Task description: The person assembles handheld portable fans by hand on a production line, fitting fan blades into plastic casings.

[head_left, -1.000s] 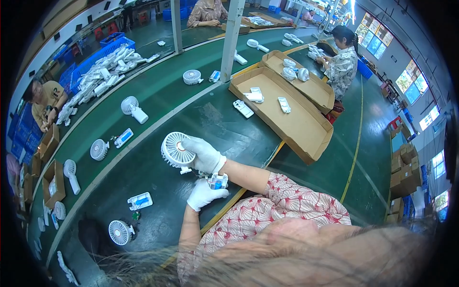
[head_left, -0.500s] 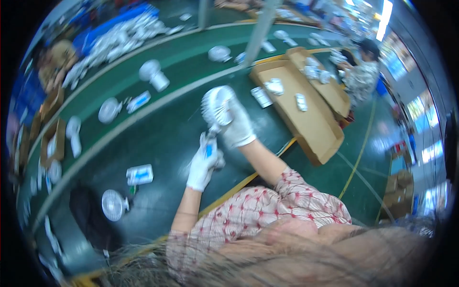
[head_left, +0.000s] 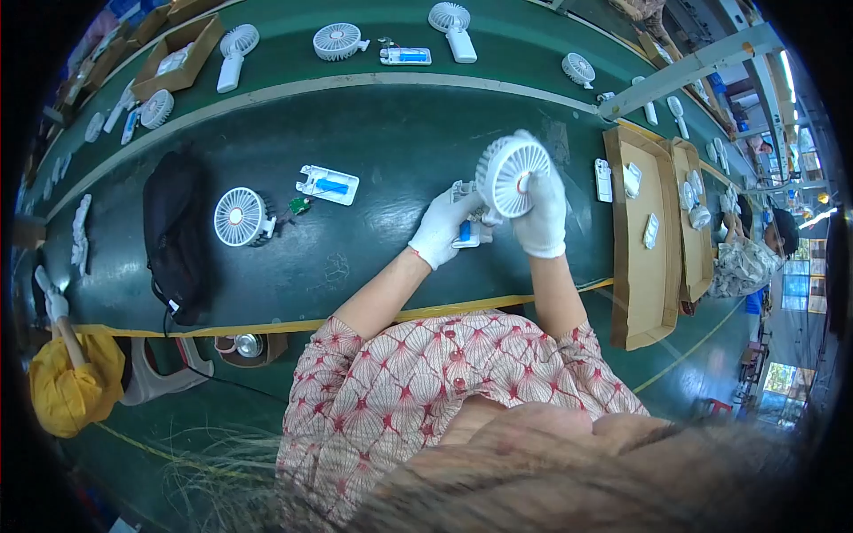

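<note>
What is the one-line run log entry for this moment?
left hand: holds white handle part | right hand: holds white fan head | surface: green table

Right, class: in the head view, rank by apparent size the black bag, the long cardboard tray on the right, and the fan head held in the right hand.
1. long cardboard tray
2. black bag, though it looks close to the tray in size and the fisheye bends both, so this order is unsure
3. fan head, clearly smallest, gripped by the right hand

White round fan head point(head_left: 513, 174) upright, white-blue handle piece point(head_left: 466, 229) beside
</note>
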{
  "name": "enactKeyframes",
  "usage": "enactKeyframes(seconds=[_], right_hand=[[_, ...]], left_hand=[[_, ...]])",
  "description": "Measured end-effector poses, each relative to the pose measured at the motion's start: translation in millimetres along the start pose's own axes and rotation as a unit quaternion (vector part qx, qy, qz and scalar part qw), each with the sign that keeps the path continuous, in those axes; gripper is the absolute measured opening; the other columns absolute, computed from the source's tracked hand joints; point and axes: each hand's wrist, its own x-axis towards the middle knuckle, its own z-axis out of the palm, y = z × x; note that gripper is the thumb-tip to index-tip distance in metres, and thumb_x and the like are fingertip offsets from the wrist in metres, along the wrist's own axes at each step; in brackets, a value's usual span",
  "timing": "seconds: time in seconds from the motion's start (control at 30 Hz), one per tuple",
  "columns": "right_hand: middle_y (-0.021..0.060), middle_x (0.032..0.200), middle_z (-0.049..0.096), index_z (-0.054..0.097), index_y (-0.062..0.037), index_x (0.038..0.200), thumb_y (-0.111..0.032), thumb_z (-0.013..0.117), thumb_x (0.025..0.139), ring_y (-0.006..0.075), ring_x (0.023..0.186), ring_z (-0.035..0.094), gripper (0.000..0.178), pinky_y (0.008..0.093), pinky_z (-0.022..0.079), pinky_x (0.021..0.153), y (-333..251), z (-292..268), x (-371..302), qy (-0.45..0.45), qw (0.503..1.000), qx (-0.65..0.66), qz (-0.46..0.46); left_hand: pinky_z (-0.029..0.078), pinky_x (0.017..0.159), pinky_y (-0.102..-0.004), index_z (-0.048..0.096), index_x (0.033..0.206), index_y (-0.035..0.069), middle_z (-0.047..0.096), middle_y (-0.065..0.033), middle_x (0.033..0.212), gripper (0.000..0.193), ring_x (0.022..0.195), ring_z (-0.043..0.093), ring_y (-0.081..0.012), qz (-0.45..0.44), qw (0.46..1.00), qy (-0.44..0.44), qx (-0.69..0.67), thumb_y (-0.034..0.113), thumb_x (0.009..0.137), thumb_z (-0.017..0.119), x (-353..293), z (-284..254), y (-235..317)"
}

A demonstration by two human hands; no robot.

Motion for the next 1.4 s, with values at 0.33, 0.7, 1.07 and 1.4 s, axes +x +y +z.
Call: enactKeyframes(seconds=[0.33, 0.7, 1.07, 1.4], right_hand=[[0.0095, 0.105, 0.065, 0.056, 0.0028, 0.119, -0.012, 0.054, 0.088, 0.0156, 0.092, 0.063, 0.035, 0.0278, 0.050, 0.081, 18, -19, 18, 0.120, 0.982, -0.141, 0.047], [0.0097, 0.106, 0.065, 0.057, 0.0022, 0.120, -0.009, 0.060, 0.081, 0.0144, 0.093, 0.062, 0.041, 0.0266, 0.049, 0.083, 32, -12, 10, 0.161, 0.949, -0.270, -0.005], [0.0148, 0.110, 0.062, 0.057, 0.0004, 0.120, -0.015, 0.064, 0.082, 0.0202, 0.098, 0.061, 0.042, 0.0302, 0.050, 0.082, 6, -20, 6, 0.076, 0.809, -0.578, -0.075], [0.0108, 0.083, 0.064, 0.066, -0.0064, 0.103, -0.006, 0.066, 0.075, 0.0264, 0.075, 0.063, 0.028, 0.0344, 0.050, 0.068, -34, 12, -18, -0.222, 0.651, -0.718, -0.110]], left_hand=[[0.055, 0.053, -0.0277, 0.057, 0.108, 0.002, 0.064, -0.0084, 0.080, 0.023, 0.059, 0.064, -0.0148, -0.026, 0.987, -0.071, 0.142, 0.017, 0.092, 0.057, -9, 7, 3], [0.051, 0.050, -0.0245, 0.057, 0.100, 0.002, 0.064, -0.0076, 0.075, 0.032, 0.056, 0.063, -0.0136, 0.065, 0.972, -0.019, 0.226, 0.033, 0.094, 0.055, -11, 4, -9], [0.051, 0.048, -0.0263, 0.057, 0.103, 0.000, 0.064, -0.0097, 0.072, 0.037, 0.053, 0.062, -0.0158, 0.033, 0.987, -0.039, 0.154, 0.035, 0.097, 0.047, -13, 5, -4], [0.052, 0.044, -0.0280, 0.057, 0.101, 0.002, 0.062, -0.0109, 0.073, 0.044, 0.053, 0.063, -0.0179, 0.013, 0.997, -0.008, 0.073, 0.044, 0.096, 0.047, -10, 3, 1]])
